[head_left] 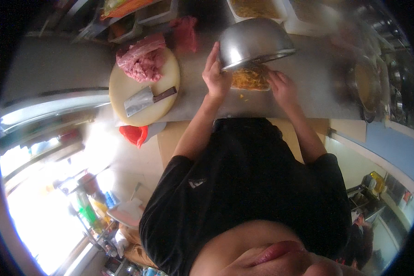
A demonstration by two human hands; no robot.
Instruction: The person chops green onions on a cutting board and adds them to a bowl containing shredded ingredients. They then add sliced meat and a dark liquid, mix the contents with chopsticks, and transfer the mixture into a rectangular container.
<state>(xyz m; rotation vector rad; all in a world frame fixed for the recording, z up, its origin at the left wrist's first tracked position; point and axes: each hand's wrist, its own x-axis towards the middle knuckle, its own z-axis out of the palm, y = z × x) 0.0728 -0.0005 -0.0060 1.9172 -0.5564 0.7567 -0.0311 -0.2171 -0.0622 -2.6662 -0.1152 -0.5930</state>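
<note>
My left hand (217, 77) grips the side of a large steel mixing bowl (255, 40), which is tipped with its rim facing down toward me. Under the rim sits a pale container (260, 89) filled with orange-yellow shredded food (248, 80). My right hand (284, 86) is beside the container's right end, its fingers bent together close to the food and the bowl's rim. Whether those fingertips pinch anything is hard to make out. A few orange bits (243, 97) lie on the steel counter (200, 103) in front of the container.
To the left, a round cutting board (117, 99) carries raw pink meat (142, 62) and a cleaver (140, 101). A red cloth-like piece (185, 34) lies behind it. White tubs (280, 20) stand at the back. A red bag (135, 134) hangs below the counter's front edge.
</note>
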